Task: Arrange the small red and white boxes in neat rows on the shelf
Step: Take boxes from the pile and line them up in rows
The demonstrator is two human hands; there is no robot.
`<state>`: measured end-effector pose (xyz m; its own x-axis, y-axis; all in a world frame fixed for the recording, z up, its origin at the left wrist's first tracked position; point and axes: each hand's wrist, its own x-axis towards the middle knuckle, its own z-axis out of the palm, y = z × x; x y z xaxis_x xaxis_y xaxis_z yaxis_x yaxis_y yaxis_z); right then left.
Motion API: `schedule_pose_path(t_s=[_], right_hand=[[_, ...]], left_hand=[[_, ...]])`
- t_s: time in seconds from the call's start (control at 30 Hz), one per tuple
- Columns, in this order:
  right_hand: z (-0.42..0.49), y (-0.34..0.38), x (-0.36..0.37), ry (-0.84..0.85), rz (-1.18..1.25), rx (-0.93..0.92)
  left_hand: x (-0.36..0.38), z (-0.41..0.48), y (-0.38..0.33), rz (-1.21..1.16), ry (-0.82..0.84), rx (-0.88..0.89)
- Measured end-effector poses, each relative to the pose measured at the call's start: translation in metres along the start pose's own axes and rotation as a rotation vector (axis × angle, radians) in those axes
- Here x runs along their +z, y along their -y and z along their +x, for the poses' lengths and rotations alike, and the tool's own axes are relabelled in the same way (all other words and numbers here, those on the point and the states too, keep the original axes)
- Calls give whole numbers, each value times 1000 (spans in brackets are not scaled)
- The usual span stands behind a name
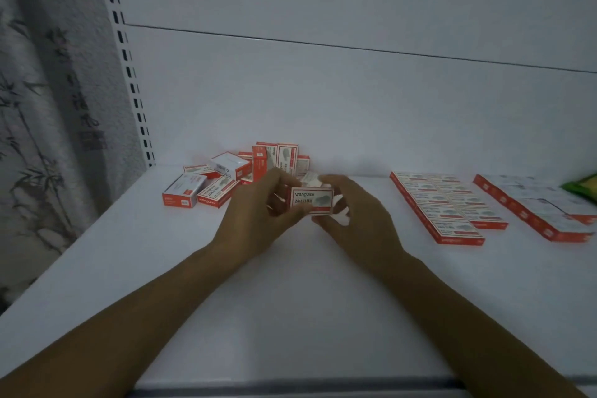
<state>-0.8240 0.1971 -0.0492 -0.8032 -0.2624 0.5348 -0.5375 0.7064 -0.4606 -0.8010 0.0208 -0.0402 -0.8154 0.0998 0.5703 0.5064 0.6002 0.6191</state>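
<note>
Red and white box (312, 200) gripped by left hand (255, 213) and right hand (352, 216), frame centre.
Loose boxes (226, 178) heaped behind; neat rows (449, 203) centre right on shelf (290, 300).

Left hand (258, 208) and right hand (360, 215) close together, fingers (334, 180) curled.

held box (312, 200): ends hidden by fingers (337, 182) | green packet (583, 187): cut by right edge

Matt shelf (290, 300) — printed cardboard boxes (206, 191)
</note>
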Motion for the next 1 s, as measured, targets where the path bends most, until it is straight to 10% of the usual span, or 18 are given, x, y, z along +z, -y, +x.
schedule_pose_path(t_s=[0.23,0.53,1.0], right_hand=[[2,7,-30,-53,-277,-319],[-12,-35,-121,-22,-272,-337],[-25,-176,-229,154,-317,-188]], left_hand=[[-18,-3,-22,550,91,387],[32,15,-72,504,25,341],[171,54,-133,512,472,75]])
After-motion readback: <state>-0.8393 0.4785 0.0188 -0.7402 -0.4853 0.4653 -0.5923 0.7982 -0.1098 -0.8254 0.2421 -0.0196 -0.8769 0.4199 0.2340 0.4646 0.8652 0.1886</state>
